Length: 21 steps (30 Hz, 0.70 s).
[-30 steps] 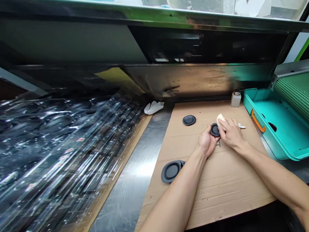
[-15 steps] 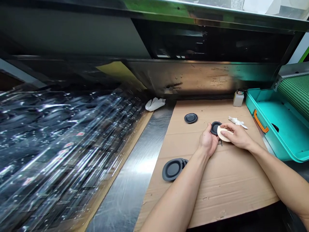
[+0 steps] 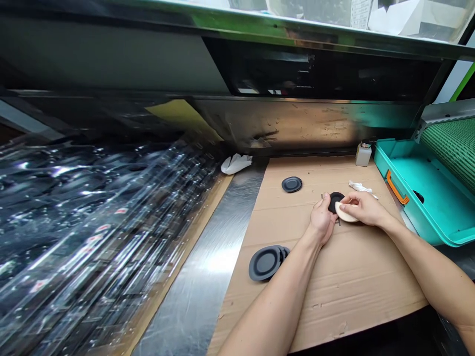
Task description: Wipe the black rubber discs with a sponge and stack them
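Observation:
My left hand (image 3: pixel 322 220) is closed on a black oval plastic cover (image 3: pixel 336 201), holding it above the cardboard sheet (image 3: pixel 297 222). In my right hand (image 3: pixel 361 208) is a cream-coloured round sponge pad (image 3: pixel 347 213), gripped between thumb and fingers and overlapping the right edge of the cover. One similar dark cover (image 3: pixel 292 184) lies on the cardboard beyond my left hand. A few more covers (image 3: pixel 265 263) lie overlapped beside my left forearm, which partly hides them.
A small pump bottle (image 3: pixel 363 153) and a crumpled white cloth (image 3: pixel 359 186) are on the cardboard's far right. A turquoise bin (image 3: pixel 438 198) with an orange handle stands right. Clear plastic trays (image 3: pixel 111 232) fill the left. White tissue (image 3: pixel 236 163) lies on the metal strip.
The cover in my left hand has tilted and shows darker. Both hands have moved slightly, with the sponge pad still at the cover's right edge. The view has shifted a little.

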### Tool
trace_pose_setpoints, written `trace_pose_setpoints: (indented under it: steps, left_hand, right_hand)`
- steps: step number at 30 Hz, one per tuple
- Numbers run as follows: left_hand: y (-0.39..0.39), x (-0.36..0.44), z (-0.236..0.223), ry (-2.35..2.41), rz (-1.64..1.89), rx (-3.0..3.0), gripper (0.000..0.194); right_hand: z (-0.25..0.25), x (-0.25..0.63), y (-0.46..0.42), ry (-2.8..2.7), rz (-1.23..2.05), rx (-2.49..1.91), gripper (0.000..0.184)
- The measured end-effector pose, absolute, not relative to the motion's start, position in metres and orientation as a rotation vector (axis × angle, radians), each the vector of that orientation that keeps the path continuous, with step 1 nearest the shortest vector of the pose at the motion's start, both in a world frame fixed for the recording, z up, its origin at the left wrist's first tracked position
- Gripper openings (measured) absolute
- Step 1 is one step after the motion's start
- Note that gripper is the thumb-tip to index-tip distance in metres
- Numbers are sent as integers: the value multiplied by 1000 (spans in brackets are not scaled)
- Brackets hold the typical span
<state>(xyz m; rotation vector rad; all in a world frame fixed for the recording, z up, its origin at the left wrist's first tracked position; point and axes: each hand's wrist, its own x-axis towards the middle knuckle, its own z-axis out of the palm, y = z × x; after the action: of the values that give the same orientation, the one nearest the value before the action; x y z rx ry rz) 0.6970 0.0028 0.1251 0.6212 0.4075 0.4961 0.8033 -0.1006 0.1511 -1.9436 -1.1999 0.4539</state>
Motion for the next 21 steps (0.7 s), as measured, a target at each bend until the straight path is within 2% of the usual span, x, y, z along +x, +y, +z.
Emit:
trace_pose_setpoints:
  steps: [3,5,11,21]
  left_hand:
    - [1,699,126,448,501,610,31]
    - [1,699,127,462,503,591,33]
    - [2,697,127,452,466,590,36]
    - [0,697,124,408,484,650,29]
  right_hand:
    - [154,801,-101,-1178,36,-2142,26]
    - [155,791,-95,-1246,-94,-2219,27]
    - [166,770,-83,-1198,-212,-2610,37]
    - [168,780,-86,-1182,-152,-2568,39]
